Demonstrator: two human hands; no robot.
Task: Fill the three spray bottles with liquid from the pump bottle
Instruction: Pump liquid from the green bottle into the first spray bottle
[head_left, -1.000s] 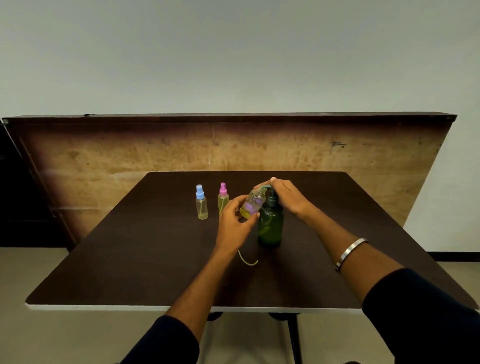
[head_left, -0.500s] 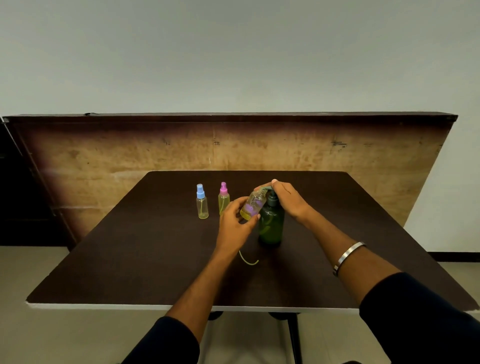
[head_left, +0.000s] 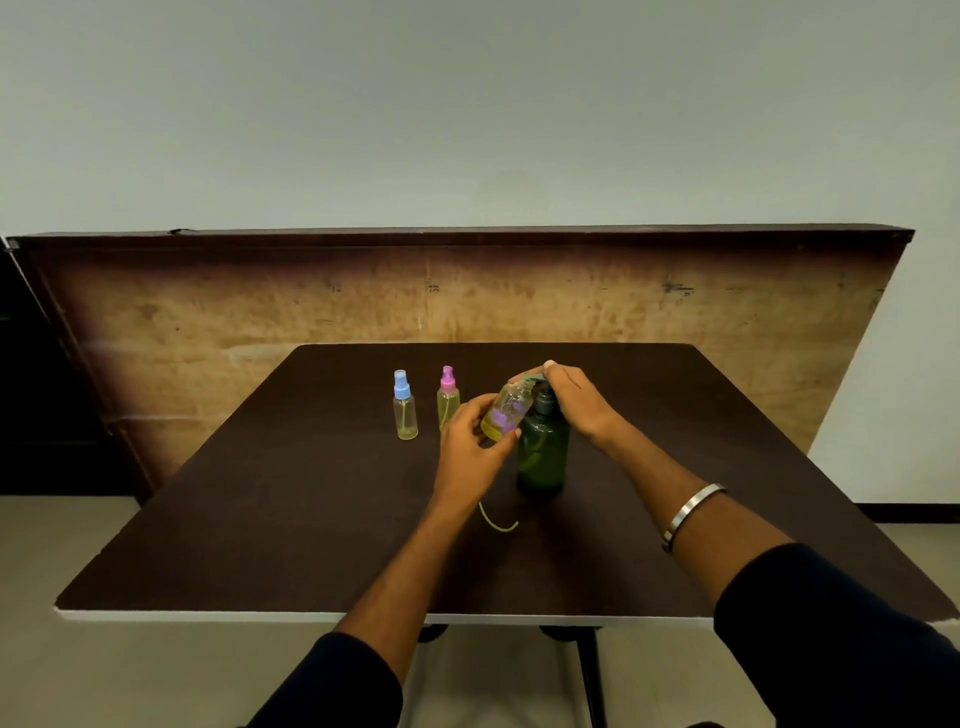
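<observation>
Here the small clear plastic spray bottle (head_left: 506, 414), uncapped and with a purple label patch, is held tilted, its open neck up against the spout of the dark green translucent plastic pump bottle (head_left: 543, 449), presumably so the spout discharges straight into the narrow mouth. A pool of yellow liquid sits at its low end; judged partly filled.

Left hand (head_left: 470, 447): fingers curled round the lower body of the tilted bottle, pinching it between thumb and fingertips. Right hand (head_left: 574, 402): lies over the pump head, fingers bent down across the top, apparently pressing; whether the stroke is down or up cannot be told.

Pump bottle stands upright on the dark brown matte tabletop (head_left: 260, 519), cylindrical, rounded shoulders, glossy.

Just left, two more slim clear cylinders stand capped and upright, apart from each other: the pink-capped spray bottle (head_left: 447, 397) and the blue-capped spray bottle (head_left: 404, 407), both showing yellow liquid, so probably done.

A thin pale curved dip tube (head_left: 497, 519) lies on the tabletop before the pump bottle, likely parked from the removed sprayer.

A plain metal bangle (head_left: 691, 514) circles the right forearm; dark sleeves (head_left: 831, 639).
</observation>
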